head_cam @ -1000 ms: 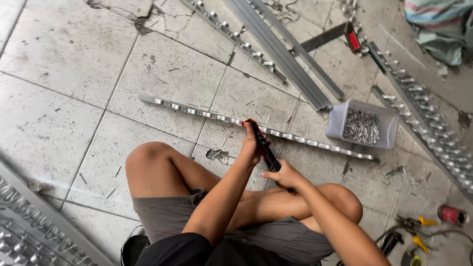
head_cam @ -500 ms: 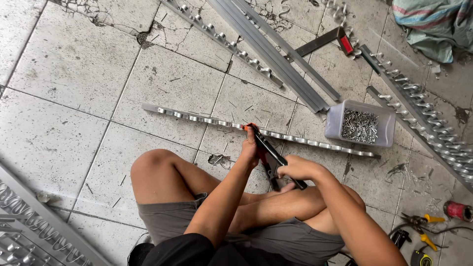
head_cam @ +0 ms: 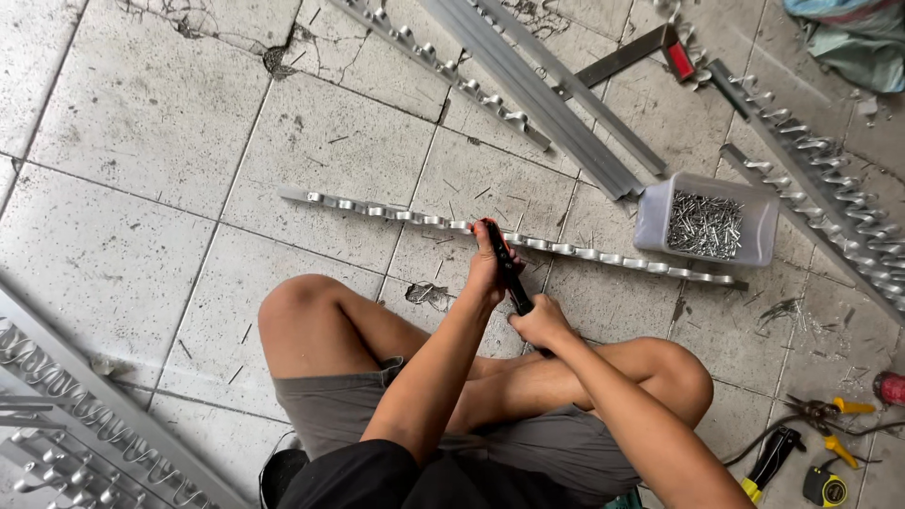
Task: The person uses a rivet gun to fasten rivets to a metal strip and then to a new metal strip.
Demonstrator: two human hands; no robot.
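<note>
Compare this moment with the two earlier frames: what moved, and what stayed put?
The right hand slid down the black hand tool toward the person, away from the left hand near its head. Both hands keep their grip. The perforated metal strip and tub of fasteners lie unmoved.

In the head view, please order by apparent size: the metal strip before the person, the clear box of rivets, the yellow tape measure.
1. metal strip, the longest
2. clear box of rivets
3. yellow tape measure, smallest, though partly cut off by the frame edge
</note>
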